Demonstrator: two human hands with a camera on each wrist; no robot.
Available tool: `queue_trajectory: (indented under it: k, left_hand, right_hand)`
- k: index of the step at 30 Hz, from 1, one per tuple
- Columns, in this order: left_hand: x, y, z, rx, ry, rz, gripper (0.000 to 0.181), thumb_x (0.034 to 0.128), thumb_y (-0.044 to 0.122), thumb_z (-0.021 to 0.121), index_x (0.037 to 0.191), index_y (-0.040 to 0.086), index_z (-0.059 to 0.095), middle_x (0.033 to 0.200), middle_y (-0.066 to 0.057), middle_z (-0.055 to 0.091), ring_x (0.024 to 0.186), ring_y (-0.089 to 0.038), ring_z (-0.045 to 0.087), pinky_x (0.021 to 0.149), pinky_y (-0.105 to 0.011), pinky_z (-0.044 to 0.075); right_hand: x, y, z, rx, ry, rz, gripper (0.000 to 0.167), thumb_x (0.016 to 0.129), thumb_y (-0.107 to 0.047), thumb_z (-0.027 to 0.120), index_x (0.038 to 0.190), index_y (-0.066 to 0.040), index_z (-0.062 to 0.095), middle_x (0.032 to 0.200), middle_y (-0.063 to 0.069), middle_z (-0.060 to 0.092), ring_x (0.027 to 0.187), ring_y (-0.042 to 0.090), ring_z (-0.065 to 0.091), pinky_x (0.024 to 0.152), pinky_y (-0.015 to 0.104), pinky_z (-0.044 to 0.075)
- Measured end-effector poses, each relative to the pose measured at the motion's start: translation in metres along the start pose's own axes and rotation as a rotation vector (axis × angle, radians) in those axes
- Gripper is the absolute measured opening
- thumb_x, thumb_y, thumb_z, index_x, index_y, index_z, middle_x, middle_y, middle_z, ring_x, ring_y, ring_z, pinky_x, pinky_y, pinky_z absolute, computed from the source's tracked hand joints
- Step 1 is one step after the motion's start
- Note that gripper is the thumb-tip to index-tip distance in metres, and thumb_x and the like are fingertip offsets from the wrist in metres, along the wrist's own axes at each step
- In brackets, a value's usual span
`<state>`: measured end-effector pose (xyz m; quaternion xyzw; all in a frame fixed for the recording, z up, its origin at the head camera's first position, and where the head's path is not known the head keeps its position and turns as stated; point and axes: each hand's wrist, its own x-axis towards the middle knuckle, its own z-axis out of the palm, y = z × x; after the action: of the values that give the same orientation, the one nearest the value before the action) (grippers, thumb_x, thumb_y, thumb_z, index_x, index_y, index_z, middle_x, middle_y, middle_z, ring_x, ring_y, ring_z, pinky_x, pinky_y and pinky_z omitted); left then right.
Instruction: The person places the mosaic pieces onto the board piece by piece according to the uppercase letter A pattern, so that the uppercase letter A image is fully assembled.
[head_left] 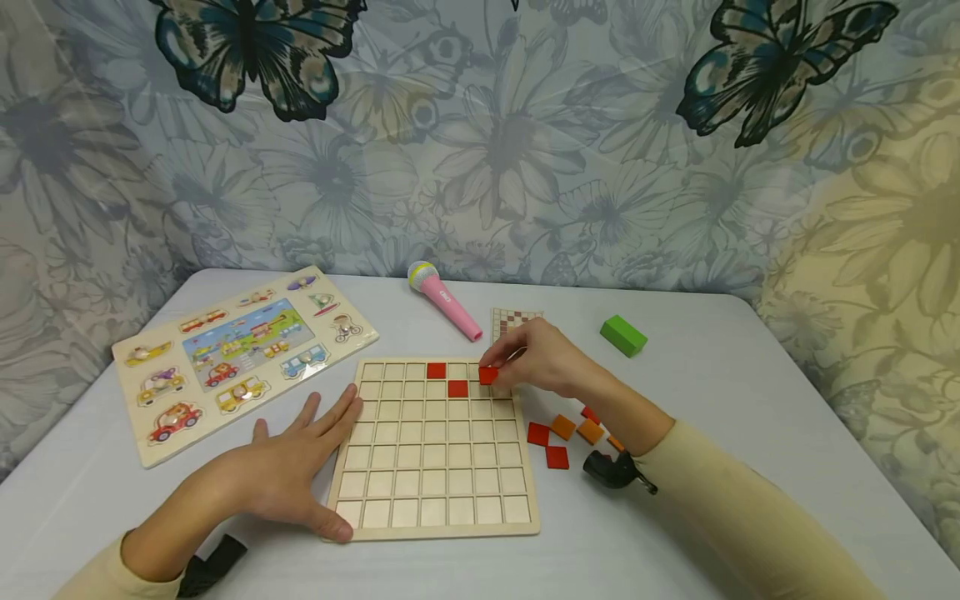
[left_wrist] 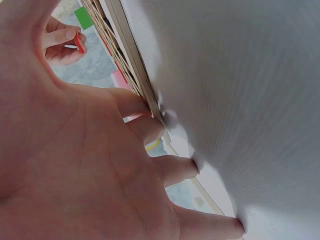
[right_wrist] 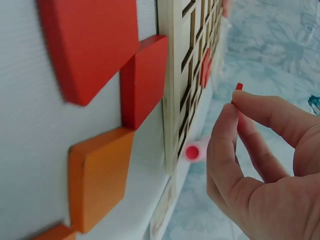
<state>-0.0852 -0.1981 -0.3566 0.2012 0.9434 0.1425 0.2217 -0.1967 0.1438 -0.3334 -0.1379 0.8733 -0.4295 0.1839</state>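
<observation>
A wooden grid board (head_left: 435,458) lies flat on the table. Two red tiles, one in the top row (head_left: 437,371) and one in the second row (head_left: 457,388), sit in its cells. My right hand (head_left: 543,360) pinches another red tile (head_left: 488,375) over the board's upper right corner; the right wrist view shows this tile (right_wrist: 239,87) edge-on between thumb and fingers. Along the board's left side, my left hand (head_left: 288,471) is spread, thumb at the lower left corner and fingertips by the upper left edge. It grips nothing.
Loose red tiles (head_left: 557,457) and orange tiles (head_left: 590,431) lie right of the board, partly under the right forearm. Behind are a small patterned card (head_left: 513,321), a pink toy microphone (head_left: 450,307) and a green block (head_left: 623,335). A vehicle puzzle board (head_left: 168,333) lies left.
</observation>
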Motion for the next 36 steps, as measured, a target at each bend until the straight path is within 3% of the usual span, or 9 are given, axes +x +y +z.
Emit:
queue_trajectory:
  k: [8, 16, 26, 36]
  left_hand:
    - [-0.001, 0.000, -0.001, -0.003, 0.007, 0.007, 0.151, 0.0585, 0.083, 0.081, 0.169, 0.011, 0.007, 0.177, -0.009, -0.005, 0.156, -0.058, 0.002, 0.092, -0.097, 0.004]
    - [0.000, -0.001, 0.000, 0.005, -0.005, -0.001, 0.151, 0.0586, 0.081, 0.082, 0.169, 0.011, 0.006, 0.177, -0.008, -0.006, 0.156, -0.058, 0.001, 0.092, -0.097, 0.004]
    - [0.002, 0.001, 0.001, 0.018, 0.013, 0.017, 0.151, 0.0583, 0.082, 0.081, 0.169, 0.012, 0.007, 0.177, -0.009, -0.005, 0.156, -0.059, 0.002, 0.091, -0.098, 0.005]
    - [0.000, -0.001, 0.000, 0.038, 0.002, -0.007, 0.151, 0.0579, 0.082, 0.082, 0.169, 0.011, 0.007, 0.177, -0.010, -0.004, 0.155, -0.060, 0.003, 0.089, -0.098, 0.006]
  right_hand:
    - [0.009, -0.004, 0.010, 0.038, -0.001, -0.024, 0.024, 0.076, 0.001, 0.087, 0.098, -0.008, 0.083, 0.095, 0.007, 0.074, 0.093, 0.023, 0.063, 0.073, 0.030, 0.054]
    - [0.014, -0.016, 0.021, 0.040, -0.004, 0.010, 0.028, 0.070, 0.005, 0.087, 0.093, -0.011, 0.083, 0.092, 0.005, 0.072, 0.090, 0.021, 0.062, 0.069, 0.029, 0.053]
    - [0.021, -0.026, 0.031, 0.071, -0.029, 0.022, 0.024, 0.073, 0.007, 0.086, 0.092, -0.007, 0.081, 0.087, 0.004, 0.070, 0.087, 0.019, 0.062, 0.068, 0.028, 0.053]
    - [0.030, -0.036, 0.044, 0.079, -0.060, -0.001, 0.024, 0.072, 0.005, 0.088, 0.092, -0.006, 0.083, 0.085, 0.003, 0.075, 0.083, 0.015, 0.065, 0.066, 0.024, 0.051]
